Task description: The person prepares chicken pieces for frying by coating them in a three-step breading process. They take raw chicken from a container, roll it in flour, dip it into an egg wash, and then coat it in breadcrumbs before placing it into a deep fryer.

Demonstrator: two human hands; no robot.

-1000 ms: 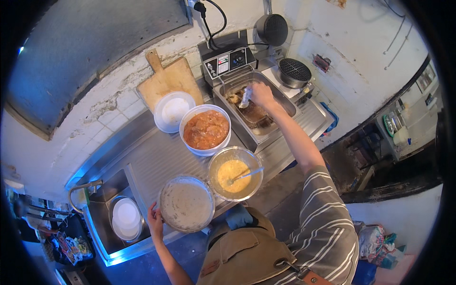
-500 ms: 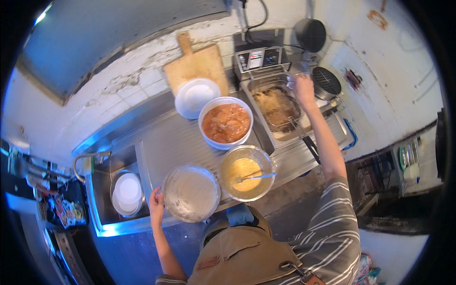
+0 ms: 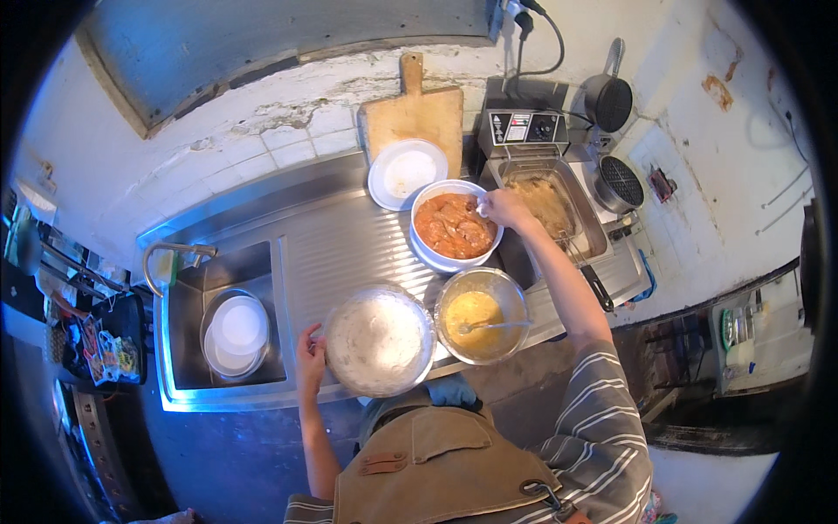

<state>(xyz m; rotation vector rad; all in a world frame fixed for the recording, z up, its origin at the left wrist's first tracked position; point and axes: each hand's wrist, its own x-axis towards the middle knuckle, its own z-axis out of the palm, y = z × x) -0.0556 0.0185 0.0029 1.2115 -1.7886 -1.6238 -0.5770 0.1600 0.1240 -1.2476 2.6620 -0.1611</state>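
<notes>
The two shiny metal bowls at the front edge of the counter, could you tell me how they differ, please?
The larger metal bowl of white flour sits on the left with the left hand on its rim. The smaller metal bowl of yellow batter sits on the right, untouched, with a utensil resting in it. The right hand is at neither. Both are round, steel and upright.

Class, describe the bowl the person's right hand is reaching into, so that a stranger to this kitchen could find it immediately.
Start at the steel counter that runs from the sink to the electric fryer. Just left of the fryer, in front of the wooden cutting board, sits a white bowl, with the right hand at its rim. It alone holds orange, sauce-coated pieces; the two bowls nearer the person are metal.
</notes>
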